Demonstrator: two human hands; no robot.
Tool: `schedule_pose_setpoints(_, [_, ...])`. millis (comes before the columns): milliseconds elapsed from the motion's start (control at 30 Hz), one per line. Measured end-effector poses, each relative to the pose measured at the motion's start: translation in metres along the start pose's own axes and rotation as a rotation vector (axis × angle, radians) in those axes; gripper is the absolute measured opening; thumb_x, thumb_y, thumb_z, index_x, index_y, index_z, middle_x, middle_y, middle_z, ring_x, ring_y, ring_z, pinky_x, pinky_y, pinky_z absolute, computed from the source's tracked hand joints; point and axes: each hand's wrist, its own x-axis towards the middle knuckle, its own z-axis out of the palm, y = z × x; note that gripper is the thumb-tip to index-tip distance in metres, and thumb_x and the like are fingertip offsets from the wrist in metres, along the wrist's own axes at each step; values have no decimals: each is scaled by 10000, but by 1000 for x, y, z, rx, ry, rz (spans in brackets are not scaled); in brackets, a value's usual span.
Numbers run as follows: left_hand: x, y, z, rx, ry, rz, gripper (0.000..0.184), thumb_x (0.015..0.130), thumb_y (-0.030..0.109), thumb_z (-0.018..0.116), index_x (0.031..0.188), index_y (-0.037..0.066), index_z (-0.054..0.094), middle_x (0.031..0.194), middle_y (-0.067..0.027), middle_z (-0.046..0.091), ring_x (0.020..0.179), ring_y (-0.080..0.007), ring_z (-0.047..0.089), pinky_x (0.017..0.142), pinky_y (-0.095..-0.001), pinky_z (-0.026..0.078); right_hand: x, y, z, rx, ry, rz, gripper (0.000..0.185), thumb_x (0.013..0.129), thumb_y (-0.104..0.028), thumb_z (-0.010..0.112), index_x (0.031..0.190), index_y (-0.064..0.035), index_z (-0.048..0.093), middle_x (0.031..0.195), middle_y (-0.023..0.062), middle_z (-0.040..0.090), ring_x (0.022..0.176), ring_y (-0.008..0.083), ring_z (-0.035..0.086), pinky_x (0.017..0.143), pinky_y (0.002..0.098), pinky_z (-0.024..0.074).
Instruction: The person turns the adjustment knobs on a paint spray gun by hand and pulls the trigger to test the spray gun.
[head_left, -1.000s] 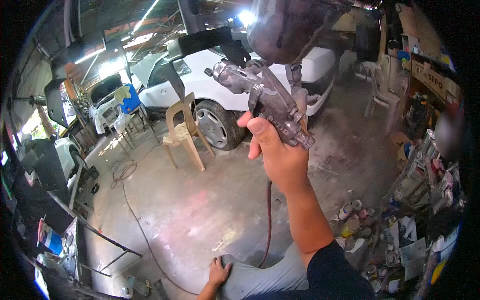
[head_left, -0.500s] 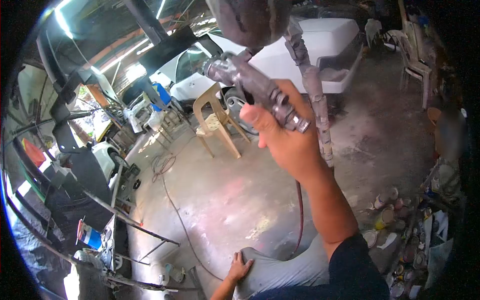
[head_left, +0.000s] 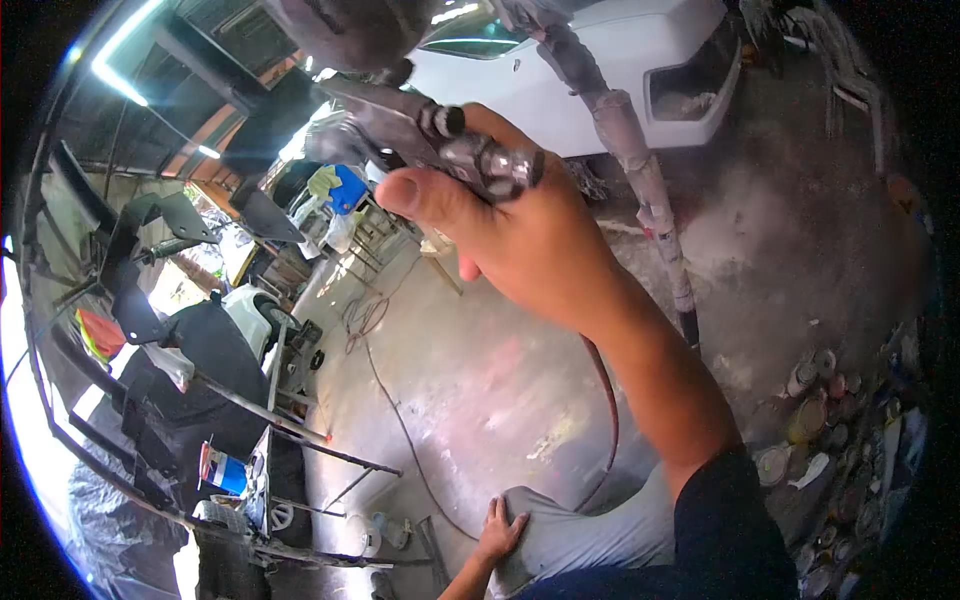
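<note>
My right hand is wrapped around a grey, paint-covered spray gun, raised in front of me. The gun's rounded cup sits on top and is cut off by the upper edge. A dark red hose hangs below my right wrist. The gun's front end is blurred, and its trigger is mostly hidden. Beyond it on the left are dark brackets on a metal frame. My left hand lies with fingers spread on my grey-trousered knee, holding nothing.
A wrapped post stands right of my forearm, with a white car behind it. Paint cans clutter the right floor. A metal rack with a blue-and-white can stands left. A thin hose crosses the floor.
The spray gun and my right hand have moved left and slightly up in view, and the gun is turned more level. My view has shifted; my left hand stays on the knee.
</note>
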Motion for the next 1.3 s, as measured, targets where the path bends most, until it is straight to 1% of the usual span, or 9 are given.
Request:
schedule_pose_setpoints(167, [-1, 3, -3, -5, 5, -5, 932, 955, 572, 625, 1590, -6, 264, 1620, -319, 272, 1478, -495, 321, 1208, -493, 326, 4, -6, -8, 25, -74, 38, 450, 916, -463, 778, 983, -44, 630, 727, 113, 710, 660, 240, 725, 593, 383, 529])
schedule_pose_setpoints(267, [0, -2, -1, -7, 8, 14, 927, 960, 564, 624, 1590, -11, 261, 1616, -329, 270, 1474, -496, 327, 1205, -491, 331, 7, -1, -4, 91, -64, -53, 428, 892, -410, 812, 1006, -36, 637, 747, 128, 718, 668, 252, 726, 608, 383, 538])
schedule_pose_setpoints(367, [-2, -4, 2, 21, 19, 40, 930, 964, 558, 622, 1583, -32, 257, 1609, -344, 270, 1471, -497, 332, 1203, -489, 335, 6, 22, 9, 9, 62, -230, 445, 915, -495, 757, 1020, -72, 665, 611, -25, 563, 536, 63, 524, 521, 266, 416])
schedule_pose_setpoints(567, [-7, 5, -1, 22, 27, 49, 924, 971, 535, 616, 1572, -67, 253, 1602, -360, 269, 1480, -494, 315, 1211, -482, 323, -3, 13, 3, -24, -9, -46, 395, 941, -448, 754, 1027, -73, 664, 601, -27, 565, 503, 67, 517, 482, 265, 401])
schedule_pose_setpoints(767, [-8, 7, -1, 51, 32, 51, 901, 974, 512, 611, 1571, -65, 260, 1596, -369, 275, 1470, -499, 331, 1204, -483, 334, -12, 5, 0, 121, -48, -2, 380, 925, -415, 783, 1043, -80, 647, 633, -23, 599, 502, 62, 544, 465, 258, 415])
schedule_pose_setpoints(967, [-13, 18, -8, 26, 22, 20, 894, 976, 508, 617, 1567, -66, 271, 1594, -373, 273, 1476, -500, 317, 1209, -478, 326, -29, 25, 10, 54, 41, -194, 421, 866, -360, 855, 1061, -62, 631, 754, 22, 669, 635, 106, 638, 588, 285, 506])
schedule_pose_setpoints(1167, [-11, 14, -7, 32, 25, 47, 893, 980, 493, 624, 1553, -95, 273, 1585, -383, 278, 1473, -504, 319, 1205, -476, 332, -28, 34, 17, -47, 3, -178, 431, 866, -353, 851, 1089, -58, 630, 887, 88, 702, 778, 187, 710, 678, 323, 541])
schedule_pose_setpoints(1267, [-11, 12, -6, 30, 24, 50, 888, 984, 491, 618, 1550, -100, 274, 1583, -384, 280, 1473, -500, 320, 1205, -472, 333, -26, 36, 16, -89, -65, -67, 430, 867, -360, 846, 1086, -58, 632, 931, 109, 715, 822, 227, 731, 700, 344, 549])
schedule_pose_setpoints(1300, [-12, 15, -7, 26, 23, 45, 887, 985, 492, 616, 1552, -98, 274, 1583, -382, 280, 1474, -499, 320, 1206, -470, 332, -26, 40, 18, -111, -41, -113, 458, 867, -397, 836, 1091, -70, 607, 861, 117, 710, 765, 268, 731, 656, 373, 550])
